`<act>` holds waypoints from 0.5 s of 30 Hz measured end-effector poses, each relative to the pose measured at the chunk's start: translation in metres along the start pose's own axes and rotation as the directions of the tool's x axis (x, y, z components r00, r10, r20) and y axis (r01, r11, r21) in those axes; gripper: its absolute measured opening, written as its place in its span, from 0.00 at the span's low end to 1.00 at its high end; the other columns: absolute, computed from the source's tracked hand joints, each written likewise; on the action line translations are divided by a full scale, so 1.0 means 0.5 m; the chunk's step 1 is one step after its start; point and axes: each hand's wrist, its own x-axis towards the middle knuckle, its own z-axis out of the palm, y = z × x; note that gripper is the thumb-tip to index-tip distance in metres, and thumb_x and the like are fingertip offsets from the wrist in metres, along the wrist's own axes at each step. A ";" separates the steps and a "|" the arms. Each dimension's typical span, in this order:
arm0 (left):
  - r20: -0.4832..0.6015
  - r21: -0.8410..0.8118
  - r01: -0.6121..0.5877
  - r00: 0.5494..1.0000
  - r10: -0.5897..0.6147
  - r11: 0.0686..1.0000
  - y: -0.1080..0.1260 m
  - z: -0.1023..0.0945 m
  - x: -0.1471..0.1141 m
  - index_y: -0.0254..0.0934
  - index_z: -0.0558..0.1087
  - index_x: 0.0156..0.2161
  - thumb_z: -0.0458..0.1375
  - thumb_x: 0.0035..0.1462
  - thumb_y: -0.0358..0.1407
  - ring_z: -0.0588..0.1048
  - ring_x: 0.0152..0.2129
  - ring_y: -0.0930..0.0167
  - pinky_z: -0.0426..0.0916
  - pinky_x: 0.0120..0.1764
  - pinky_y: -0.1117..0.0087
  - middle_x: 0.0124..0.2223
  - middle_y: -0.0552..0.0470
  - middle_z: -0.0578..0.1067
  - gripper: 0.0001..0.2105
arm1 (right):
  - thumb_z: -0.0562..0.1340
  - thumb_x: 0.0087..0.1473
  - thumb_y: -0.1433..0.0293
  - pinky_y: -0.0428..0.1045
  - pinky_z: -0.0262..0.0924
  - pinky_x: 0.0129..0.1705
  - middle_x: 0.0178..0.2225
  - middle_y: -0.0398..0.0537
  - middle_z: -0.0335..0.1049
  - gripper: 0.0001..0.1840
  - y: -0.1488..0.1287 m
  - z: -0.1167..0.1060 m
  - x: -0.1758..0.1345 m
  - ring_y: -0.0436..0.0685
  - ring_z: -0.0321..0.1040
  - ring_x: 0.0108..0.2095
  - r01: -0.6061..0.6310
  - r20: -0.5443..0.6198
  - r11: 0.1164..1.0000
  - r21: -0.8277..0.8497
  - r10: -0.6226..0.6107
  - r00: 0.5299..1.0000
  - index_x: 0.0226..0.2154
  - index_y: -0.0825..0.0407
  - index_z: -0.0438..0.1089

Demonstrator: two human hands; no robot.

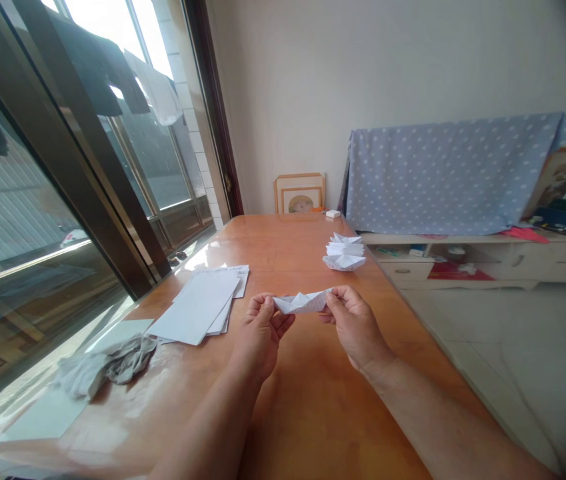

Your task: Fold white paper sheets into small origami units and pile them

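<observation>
Left hand [261, 333] and right hand [356, 327] pinch boat [301, 304] ends, fingers closed; likely shaping step, next calls for gentle, even pull.

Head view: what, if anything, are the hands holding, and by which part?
A folded paper boat: left hand pinches its left end, right hand its right end.

Hands [265, 327] [357, 327] holding paper boat [301, 304], brown table [313, 407]

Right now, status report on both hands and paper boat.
Left hand, right hand: pinching ends of paper boat. Boat held above table. Other boats beyond, not blocking.
</observation>
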 end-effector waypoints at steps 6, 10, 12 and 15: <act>-0.015 -0.030 -0.020 1.000 0.020 0.999 0.000 0.004 0.002 0.41 0.65 0.37 0.67 0.53 0.41 0.77 0.34 0.72 0.73 0.44 0.64 0.36 0.56 0.75 0.14 | 0.65 0.55 0.54 0.56 0.71 0.41 0.36 0.48 0.76 0.17 0.003 0.003 0.002 0.58 0.76 0.37 -0.078 -0.019 0.990 0.113 0.081 0.997 0.38 0.50 0.67; -0.027 -0.052 -0.023 0.999 0.022 0.998 -0.001 0.009 0.000 0.41 0.65 0.37 0.65 0.56 0.39 0.77 0.36 0.72 0.72 0.43 0.66 0.38 0.55 0.75 0.12 | 0.65 0.56 0.58 0.55 0.71 0.42 0.37 0.49 0.77 0.14 -0.004 0.005 -0.001 0.57 0.76 0.38 -0.122 -0.012 0.976 0.178 0.126 0.992 0.37 0.50 0.66; -0.039 -0.066 -0.026 0.999 0.024 0.997 -0.003 0.009 0.000 0.41 0.65 0.37 0.64 0.56 0.38 0.77 0.36 0.73 0.72 0.43 0.67 0.38 0.56 0.75 0.11 | 0.66 0.55 0.59 0.54 0.71 0.42 0.36 0.48 0.77 0.13 -0.006 0.007 -0.002 0.56 0.75 0.37 -0.147 -0.009 0.966 0.211 0.152 0.988 0.36 0.50 0.66; -0.044 -0.063 -0.033 0.999 0.030 0.997 -0.005 0.007 0.002 0.41 0.65 0.37 0.65 0.56 0.38 0.77 0.36 0.73 0.72 0.42 0.68 0.38 0.56 0.75 0.12 | 0.66 0.54 0.59 0.54 0.71 0.41 0.36 0.48 0.76 0.13 -0.003 0.007 -0.001 0.56 0.75 0.36 -0.171 -0.009 0.960 0.224 0.177 0.984 0.35 0.50 0.66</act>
